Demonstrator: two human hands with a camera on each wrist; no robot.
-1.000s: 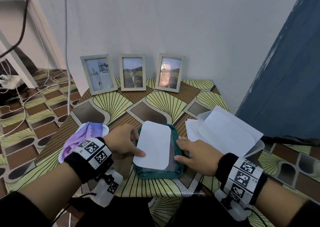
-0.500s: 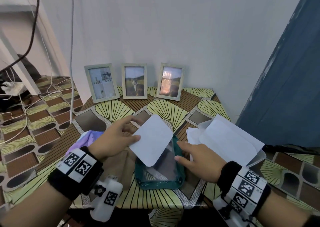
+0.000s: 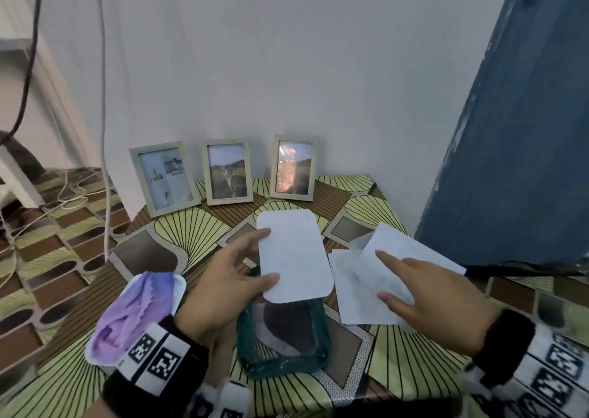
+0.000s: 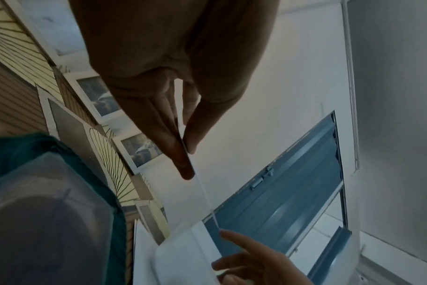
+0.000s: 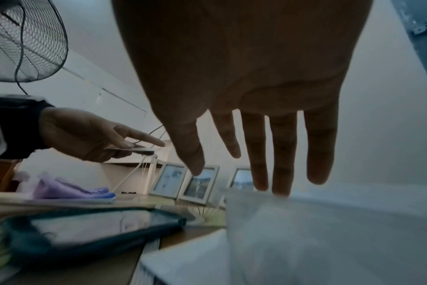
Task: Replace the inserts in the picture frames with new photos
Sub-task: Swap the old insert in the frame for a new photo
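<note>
A blank white card [image 3: 294, 255] with rounded corners sits at the centre of the head view, held above the patterned surface [image 3: 197, 232] by the person's left hand [image 3: 223, 283]. The grip is a pinch on the card's left edge, thumb on top and fingers beneath; the left wrist view shows the card edge-on between thumb and forefinger. No writing can be read on its upturned face.

Just below the card, a clear tray with a dark green rim [image 3: 283, 338] lies flat on the surface. To the right, the right hand [image 3: 427, 299] hovers with straight, spread fingers over a loose pile of white sheets [image 3: 357, 290], holding nothing; whether the fingertips touch the paper is unclear from the blurred right wrist view.

Along the back wall, in the upper middle of the frame, three pale picture frames stand upright: the left frame [image 3: 164, 178] shows a collage, the middle frame [image 3: 229, 171] a cat outdoors, the right frame [image 3: 294, 167] a glare-washed landscape.

At lower left, a purple cloth [image 3: 134, 315] lies on a white dish. Both wrists wear black bands with square black-and-white coded markers [image 3: 156, 357], which carry no legible words.
</note>
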